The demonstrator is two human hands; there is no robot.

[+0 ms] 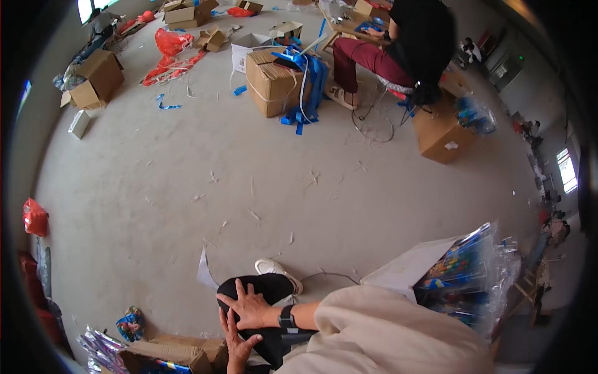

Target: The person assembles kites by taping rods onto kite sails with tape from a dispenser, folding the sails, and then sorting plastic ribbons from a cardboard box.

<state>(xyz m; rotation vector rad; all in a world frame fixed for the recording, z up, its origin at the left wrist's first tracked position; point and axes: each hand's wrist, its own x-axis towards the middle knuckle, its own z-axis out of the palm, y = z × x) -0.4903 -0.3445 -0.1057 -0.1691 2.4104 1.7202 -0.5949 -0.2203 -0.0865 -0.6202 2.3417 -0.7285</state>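
Observation:
My right hand (249,306), with a dark band at the wrist, lies spread on my black-trousered knee (232,288). Just below it, my left hand (240,349) rests against the same leg, its thumb apart from its fingers. Neither hand shows anything held in it. A white shoe (274,268) sticks out beyond the knee. Beside my beige sleeve (386,324), an open box (405,265) contains clear plastic packets (464,265) with colourful contents. At lower left stands a cardboard box (168,352) with shiny packets (103,349) beside it.
A seated person (411,43) works at a table (339,25) ahead. Near them are a cardboard box (268,87) draped with blue strips (314,87) and another carton (439,134). White scraps (314,179) litter the floor. A red bag (35,217) lies by the left wall.

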